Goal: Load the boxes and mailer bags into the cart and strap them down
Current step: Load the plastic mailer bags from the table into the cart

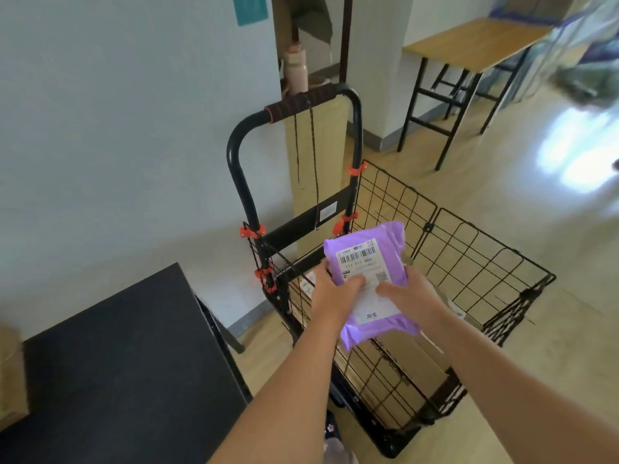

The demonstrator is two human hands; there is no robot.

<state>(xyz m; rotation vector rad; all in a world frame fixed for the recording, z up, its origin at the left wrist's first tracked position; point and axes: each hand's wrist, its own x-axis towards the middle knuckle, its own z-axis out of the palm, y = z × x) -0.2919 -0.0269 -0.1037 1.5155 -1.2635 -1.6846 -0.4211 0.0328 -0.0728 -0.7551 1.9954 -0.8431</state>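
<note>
A purple mailer bag with a white barcode label hangs over the black wire cart. My left hand grips its left edge, thumb on the label. My right hand holds its right side, fingers curled onto the label. Brown cardboard boxes lie in the cart's basket below the bag. A dark elastic cord dangles from the cart's handle, which has red clips on its uprights.
A black table stands at the left, with a cardboard box at its left edge. A wooden table with black legs is at the back right. A wall and a pillar rise behind the cart.
</note>
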